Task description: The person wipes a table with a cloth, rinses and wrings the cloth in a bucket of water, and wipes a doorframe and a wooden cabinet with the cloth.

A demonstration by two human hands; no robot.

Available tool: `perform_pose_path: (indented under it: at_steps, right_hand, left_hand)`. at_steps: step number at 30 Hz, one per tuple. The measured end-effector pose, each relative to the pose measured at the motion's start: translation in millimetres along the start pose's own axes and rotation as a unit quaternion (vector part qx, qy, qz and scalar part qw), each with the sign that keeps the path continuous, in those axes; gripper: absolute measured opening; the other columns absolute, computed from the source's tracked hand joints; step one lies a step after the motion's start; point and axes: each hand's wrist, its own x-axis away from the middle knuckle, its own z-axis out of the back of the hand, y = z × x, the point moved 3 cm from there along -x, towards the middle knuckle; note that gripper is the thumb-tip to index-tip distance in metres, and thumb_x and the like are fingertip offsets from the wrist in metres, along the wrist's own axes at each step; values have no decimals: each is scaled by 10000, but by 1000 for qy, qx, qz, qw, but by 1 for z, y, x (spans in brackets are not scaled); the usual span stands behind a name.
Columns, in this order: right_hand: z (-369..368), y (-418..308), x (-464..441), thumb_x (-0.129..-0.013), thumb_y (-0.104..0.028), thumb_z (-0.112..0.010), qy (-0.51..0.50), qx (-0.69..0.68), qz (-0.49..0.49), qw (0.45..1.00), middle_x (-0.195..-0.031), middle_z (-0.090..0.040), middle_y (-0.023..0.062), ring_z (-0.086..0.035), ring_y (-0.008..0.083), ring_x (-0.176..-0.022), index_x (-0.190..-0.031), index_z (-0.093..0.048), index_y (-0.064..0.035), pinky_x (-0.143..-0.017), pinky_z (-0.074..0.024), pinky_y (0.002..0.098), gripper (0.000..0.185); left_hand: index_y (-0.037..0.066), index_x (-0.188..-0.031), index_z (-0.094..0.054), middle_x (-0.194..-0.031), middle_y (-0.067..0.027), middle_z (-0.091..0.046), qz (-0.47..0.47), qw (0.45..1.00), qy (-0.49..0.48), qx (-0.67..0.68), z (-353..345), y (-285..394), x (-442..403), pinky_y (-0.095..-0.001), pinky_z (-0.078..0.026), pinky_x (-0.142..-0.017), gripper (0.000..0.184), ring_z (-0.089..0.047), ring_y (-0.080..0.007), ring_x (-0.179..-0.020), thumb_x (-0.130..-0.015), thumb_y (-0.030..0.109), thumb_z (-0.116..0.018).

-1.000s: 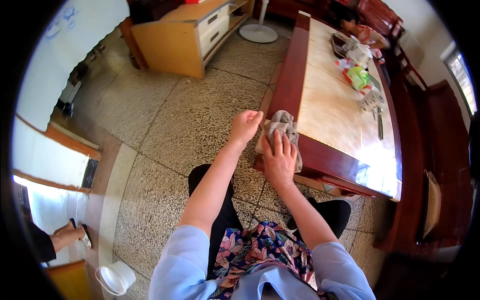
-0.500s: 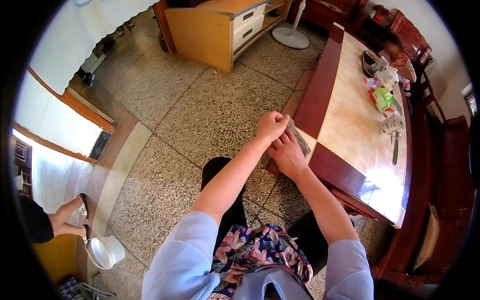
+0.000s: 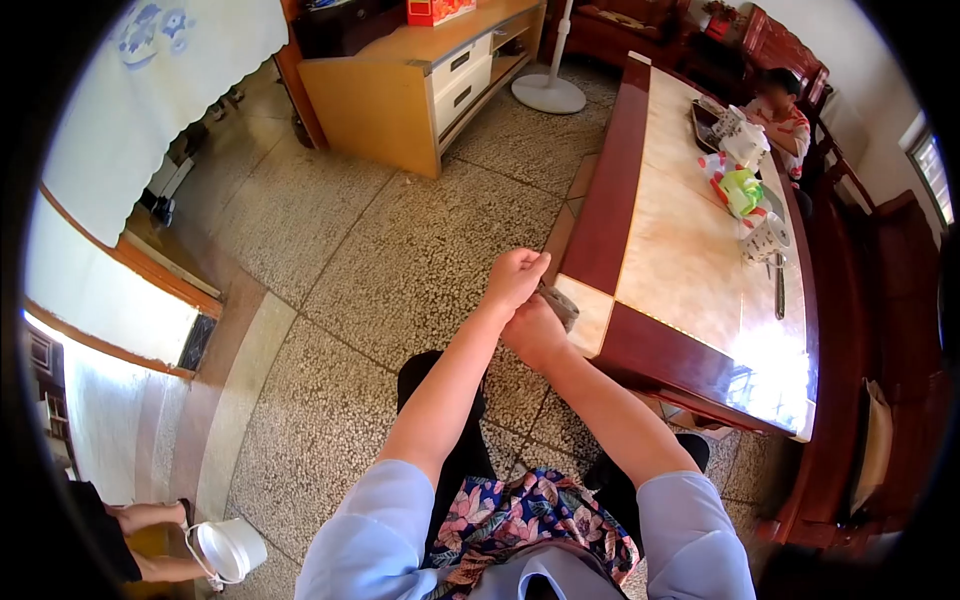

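A grey-brown cloth shows beside the near left corner of the marble-topped table, mostly covered by my right hand. My right hand is wrapped round the cloth, its fingers largely hidden. Just above and left of it is my left hand, its fingers curled together and its wrist crossing close to my right hand. Whatever the left fingers hold, if anything, is too small to make out.
Patterned mugs, a green bag and a dark tray are on the table. A person sits at its far right. A white bucket stands at the lower left, by another person's legs. Behind are a wooden cabinet and fan base.
The cloth has come off the tabletop to the corner's edge, gathered under my right hand. Both hands are now close together. The person at the lower left has moved nearer the bucket.
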Motion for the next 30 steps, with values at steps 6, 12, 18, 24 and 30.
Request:
perform_pose_path:
  at_steps: [6, 12, 18, 24, 30]
  right_hand:
    - [-42, -20, -13, -776, -195, -601, -35, -3, 11, 999, -964, -681, 73, -645, 247, -924, -930, -694, -98, -830, -474, 426, 204]
    - [-46, -44, 33, -766, -165, -617, -194, -19, 80, 978, -819, -688, 103, -655, 293, -748, -774, -713, -86, -642, -495, 488, 124]
    - [-143, -56, 194, -841, -287, -617, -145, -383, -410, 815, -846, -683, 145, -665, 348, -808, -896, -715, -97, -687, -528, 446, 221]
    - [-155, -42, 242, -849, -320, -685, 25, -663, -620, 418, -890, -673, 128, -623, 253, -776, -959, -699, -36, -694, -487, 402, 304]
    - [-90, 8, 246, -818, -329, -737, 8, -648, -450, 614, -926, -681, 112, -616, 205, -852, -1018, -702, -35, -737, -485, 373, 357]
  left_hand:
    - [11, -963, -659, -883, -47, -679, 8, 1000, 1, -3, 7, 5, 0, -266, -470, -703, 298, -596, -111, -789, -918, 305, -635]
    - [35, -911, -657, -847, -20, -666, 16, 999, -28, 14, 7, 1, 8, -244, -467, -669, 275, -575, -83, -754, -928, 309, -626]
    - [29, -921, -657, -851, -22, -661, -19, 999, -20, -35, 16, 6, 2, -243, -461, -684, 302, -575, -85, -766, -937, 327, -609]
    - [34, -948, -661, -883, -20, -656, -3, 999, -23, -30, 10, 10, -1, -250, -468, -701, 291, -574, -88, -786, -944, 318, -599]
    - [15, -1075, -648, -973, -86, -681, 15, 998, -37, -58, 25, -17, -2, -311, -489, -812, 399, -628, -172, -907, -889, 367, -657]
